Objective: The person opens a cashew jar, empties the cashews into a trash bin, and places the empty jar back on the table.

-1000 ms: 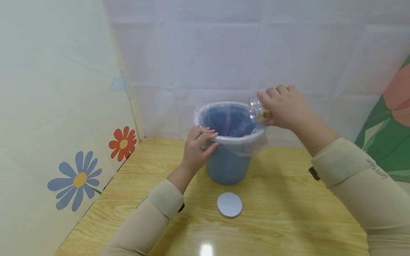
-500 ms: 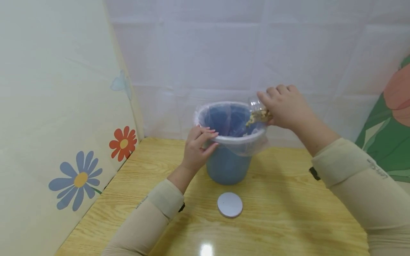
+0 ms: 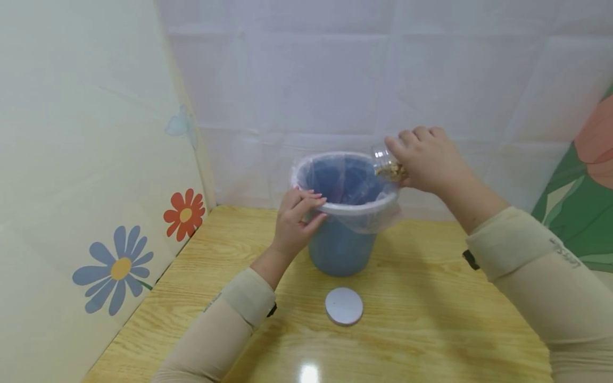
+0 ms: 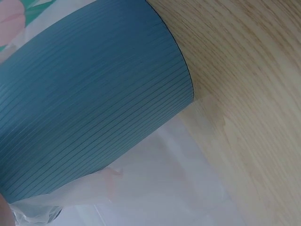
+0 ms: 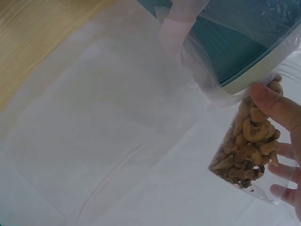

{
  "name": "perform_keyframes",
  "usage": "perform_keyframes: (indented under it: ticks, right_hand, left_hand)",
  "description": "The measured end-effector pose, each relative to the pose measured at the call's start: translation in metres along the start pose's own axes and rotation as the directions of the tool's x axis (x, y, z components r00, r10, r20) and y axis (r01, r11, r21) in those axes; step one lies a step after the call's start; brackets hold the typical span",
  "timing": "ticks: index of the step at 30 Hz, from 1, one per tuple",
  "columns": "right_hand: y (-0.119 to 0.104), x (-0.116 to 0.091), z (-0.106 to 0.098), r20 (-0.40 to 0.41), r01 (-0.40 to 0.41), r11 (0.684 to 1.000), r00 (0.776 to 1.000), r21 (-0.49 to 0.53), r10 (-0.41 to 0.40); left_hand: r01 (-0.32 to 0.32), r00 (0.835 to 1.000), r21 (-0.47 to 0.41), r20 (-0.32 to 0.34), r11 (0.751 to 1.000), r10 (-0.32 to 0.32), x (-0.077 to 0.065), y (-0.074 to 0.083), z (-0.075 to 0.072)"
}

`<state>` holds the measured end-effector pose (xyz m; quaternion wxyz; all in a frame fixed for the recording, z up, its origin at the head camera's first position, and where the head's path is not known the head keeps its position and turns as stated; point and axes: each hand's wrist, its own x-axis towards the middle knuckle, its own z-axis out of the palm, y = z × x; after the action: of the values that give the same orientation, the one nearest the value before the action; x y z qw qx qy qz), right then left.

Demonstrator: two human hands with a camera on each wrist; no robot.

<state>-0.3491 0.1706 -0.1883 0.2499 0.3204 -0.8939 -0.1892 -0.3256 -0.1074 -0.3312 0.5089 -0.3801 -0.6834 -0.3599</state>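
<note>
A blue trash bin [image 3: 342, 250] with a white rim stands on the table, lined with a clear plastic bag [image 3: 366, 222] folded over the rim. My left hand [image 3: 294, 219] pinches the rim and bag at the near left, fingers over the top and thumb outside. At the right side of the rim my right hand [image 3: 428, 164] grips a clear jar [image 3: 381, 156], tilted with its mouth toward the bin. Curved brown pieces [image 5: 254, 134] that look like cashews lie in the jar in the right wrist view. The bin's bottom is hidden.
A round white lid [image 3: 344, 306] lies on the wood-grain table [image 3: 421, 308] in front of the bin. Behind stands a white-covered wall [image 3: 311, 80], and a wall with painted flowers [image 3: 119, 268] runs along the left.
The pieces slid to the jar's mouth and spilled toward the bin half a second ago; now they sit back inside the jar. Both hands have hardly moved.
</note>
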Motion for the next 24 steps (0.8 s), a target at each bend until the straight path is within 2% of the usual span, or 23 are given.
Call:
perform_keyframes:
  ticks: [17, 24]
  right_hand:
    - [-0.0004, -0.0003, 0.0037, -0.062, 0.035, 0.999, 0.997, -0.012, -0.036]
    - [-0.0004, 0.0005, 0.0043, -0.045, 0.058, 0.998, 0.997, -0.020, -0.059]
  left_hand:
    - [0.002, 1.000, -0.001, -0.007, 1.000, -0.002, -0.0014, -0.0018, 0.0013]
    - [0.006, 1.000, 0.000, -0.005, 1.000, -0.006, -0.0014, -0.0023, 0.0018]
